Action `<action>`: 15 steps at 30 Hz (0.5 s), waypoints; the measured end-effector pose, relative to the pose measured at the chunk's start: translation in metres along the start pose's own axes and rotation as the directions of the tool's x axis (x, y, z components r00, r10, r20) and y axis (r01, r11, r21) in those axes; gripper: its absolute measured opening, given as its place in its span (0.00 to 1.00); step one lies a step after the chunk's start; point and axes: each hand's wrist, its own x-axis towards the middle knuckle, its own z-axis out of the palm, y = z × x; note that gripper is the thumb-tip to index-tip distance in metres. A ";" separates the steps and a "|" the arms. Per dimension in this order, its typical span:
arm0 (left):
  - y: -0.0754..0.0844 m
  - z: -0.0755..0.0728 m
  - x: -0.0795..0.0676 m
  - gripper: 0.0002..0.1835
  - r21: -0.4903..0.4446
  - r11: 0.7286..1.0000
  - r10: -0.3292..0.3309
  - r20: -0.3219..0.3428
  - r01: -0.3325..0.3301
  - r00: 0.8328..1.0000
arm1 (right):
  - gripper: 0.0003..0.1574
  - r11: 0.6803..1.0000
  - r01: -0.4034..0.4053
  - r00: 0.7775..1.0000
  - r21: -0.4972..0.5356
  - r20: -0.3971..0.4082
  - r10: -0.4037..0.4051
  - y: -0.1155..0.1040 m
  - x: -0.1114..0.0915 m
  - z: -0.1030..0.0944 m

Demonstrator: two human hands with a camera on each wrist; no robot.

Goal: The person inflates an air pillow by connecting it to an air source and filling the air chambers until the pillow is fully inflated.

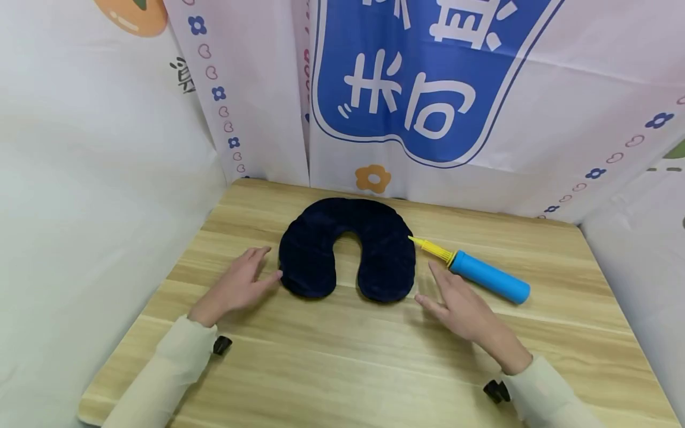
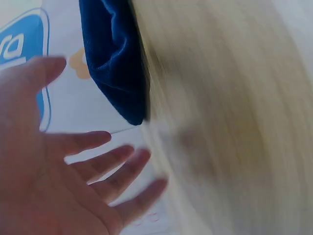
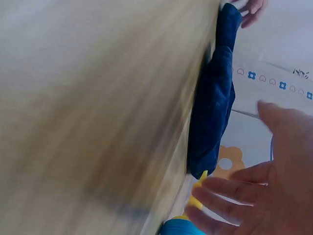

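A dark navy U-shaped neck pillow (image 1: pixel 307 255) lies flat on the wooden table, its opening toward me. Beside its left arm is my left hand (image 1: pixel 241 285), fingers spread and holding nothing; in the left wrist view the pillow's velvety side (image 2: pixel 115 58) shows past the thumb. My right hand (image 1: pixel 462 306) hovers off the pillow's right arm with fingers extended, also holding nothing. A hand pump (image 1: pixel 489 276) with a blue barrel and yellow nozzle lies just beyond the right hand, its tip at the pillow's right edge.
The wooden table (image 1: pixel 332 351) has a printed white cloth (image 1: pixel 267 119) hanging behind it and white cloth at both sides. Small black devices (image 1: pixel 222 345) sit at the cuffs of both pale sleeves.
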 end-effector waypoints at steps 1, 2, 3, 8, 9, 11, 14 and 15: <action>-0.001 0.000 0.003 0.42 -0.055 0.998 -0.015 0.001 0.015 1.000 | 0.48 1.000 -0.013 1.000 0.027 -0.012 0.013 0.000 0.003 -0.001; -0.001 0.000 0.007 0.39 -0.104 0.994 -0.033 0.002 0.033 0.999 | 0.43 0.998 -0.029 0.999 0.053 -0.022 0.030 -0.001 0.007 -0.001; -0.002 0.000 0.010 0.37 -0.144 0.988 -0.057 0.003 0.057 0.998 | 0.38 0.996 -0.045 0.998 0.077 -0.028 0.047 -0.001 0.011 -0.001; 0.002 -0.001 0.019 0.32 -0.329 0.920 -0.184 0.120 0.214 0.975 | 0.29 0.960 -0.185 0.983 0.211 0.052 0.178 -0.001 0.030 0.000; 0.003 0.000 0.020 0.31 -0.372 0.894 -0.204 0.156 0.249 0.966 | 0.30 0.948 -0.213 0.977 0.235 0.074 0.201 -0.001 0.033 0.001; 0.005 0.001 0.023 0.30 -0.453 0.840 -0.219 0.220 0.298 0.951 | 0.30 0.926 -0.263 0.964 0.272 0.108 0.243 -0.001 0.041 0.004; 0.007 0.003 0.028 0.27 -0.537 0.768 -0.238 0.267 0.350 0.934 | 0.32 0.907 -0.308 0.950 0.289 0.140 0.278 0.001 0.052 0.008; 0.008 0.004 0.030 0.27 -0.549 0.755 -0.241 0.275 0.358 0.931 | 0.33 0.902 -0.320 0.946 0.288 0.147 0.289 0.001 0.056 0.009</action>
